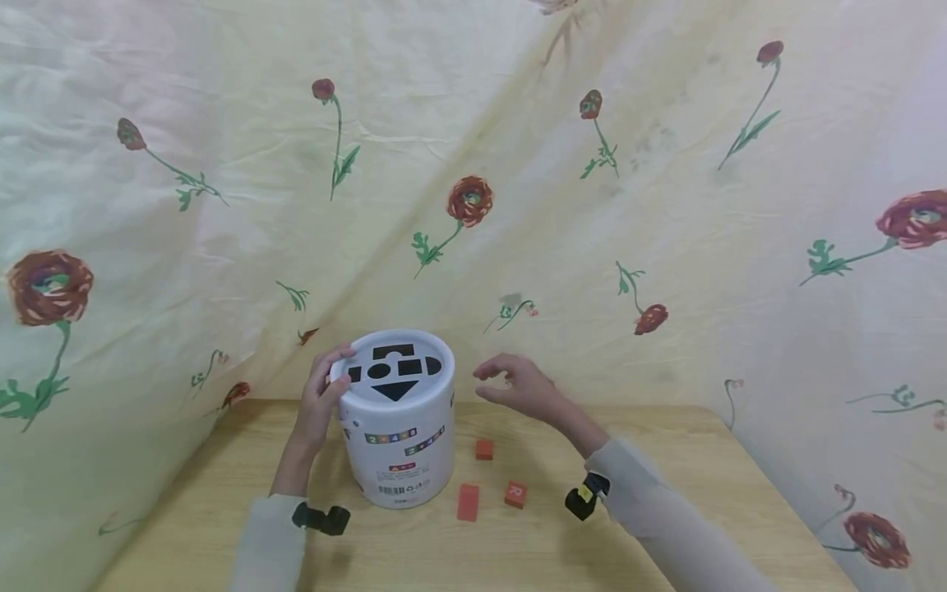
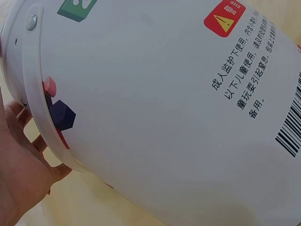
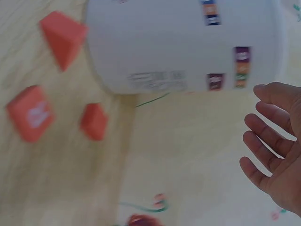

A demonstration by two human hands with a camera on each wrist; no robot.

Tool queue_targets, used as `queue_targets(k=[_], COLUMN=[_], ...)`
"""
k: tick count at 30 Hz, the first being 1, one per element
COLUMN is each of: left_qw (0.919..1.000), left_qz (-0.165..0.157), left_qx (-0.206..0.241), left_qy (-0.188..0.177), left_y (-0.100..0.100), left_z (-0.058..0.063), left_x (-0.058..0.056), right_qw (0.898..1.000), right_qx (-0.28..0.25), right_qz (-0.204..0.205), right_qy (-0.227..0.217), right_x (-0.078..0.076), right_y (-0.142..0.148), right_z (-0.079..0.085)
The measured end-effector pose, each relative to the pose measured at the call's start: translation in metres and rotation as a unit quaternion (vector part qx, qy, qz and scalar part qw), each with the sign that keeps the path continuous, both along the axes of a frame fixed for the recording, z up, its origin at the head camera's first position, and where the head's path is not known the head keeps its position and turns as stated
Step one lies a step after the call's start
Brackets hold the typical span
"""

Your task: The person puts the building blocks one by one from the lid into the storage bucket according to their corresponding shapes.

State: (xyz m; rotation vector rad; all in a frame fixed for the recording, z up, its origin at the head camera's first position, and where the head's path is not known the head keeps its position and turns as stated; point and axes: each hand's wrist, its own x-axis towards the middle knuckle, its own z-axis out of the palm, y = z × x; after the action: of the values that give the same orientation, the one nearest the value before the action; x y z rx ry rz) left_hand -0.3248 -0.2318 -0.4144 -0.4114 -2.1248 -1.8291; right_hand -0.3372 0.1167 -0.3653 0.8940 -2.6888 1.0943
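Observation:
A white bucket (image 1: 370,452) stands upright on the table, its lid (image 1: 360,398) cut with black shaped openings, among them a circle, a triangle and a square. My left hand (image 1: 320,396) holds its upper left rim, thumb over the lid's edge and fingers round the far side. To the right of the lid, my right hand (image 1: 521,385) hovers apart from the bucket with nothing in it, fingers loosely bent. Below that hand lie three red blocks: a small block (image 1: 484,450), a block with a white mark (image 1: 515,494) and a longer wedge-like block (image 3: 63,37).
The wooden table (image 1: 636,460) ends at a back edge against a hanging flower-patterned cloth (image 1: 518,263), which also rises on both sides. Each forearm wears a black strap with a small camera, such as the right strap (image 1: 598,483).

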Motion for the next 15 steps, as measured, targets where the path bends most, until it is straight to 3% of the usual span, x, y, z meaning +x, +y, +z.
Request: queue_targets(k=[9, 15], left_qw=[1.0000, 1.0000], left_qz=[-0.001, 0.001], left_qx=[0.003, 0.002], left_qy=[-0.001, 0.000], left_y=[0.000, 0.000], left_z=[-0.001, -0.001], left_x=[0.000, 0.000], right_qw=[0.999, 0.998], right_qx=[0.019, 0.038], right_qz=[0.013, 0.020], right_qy=[-0.046, -0.046], right_x=[-0.005, -0.012], right_y=[0.009, 0.012], right_z=[-0.054, -0.085])
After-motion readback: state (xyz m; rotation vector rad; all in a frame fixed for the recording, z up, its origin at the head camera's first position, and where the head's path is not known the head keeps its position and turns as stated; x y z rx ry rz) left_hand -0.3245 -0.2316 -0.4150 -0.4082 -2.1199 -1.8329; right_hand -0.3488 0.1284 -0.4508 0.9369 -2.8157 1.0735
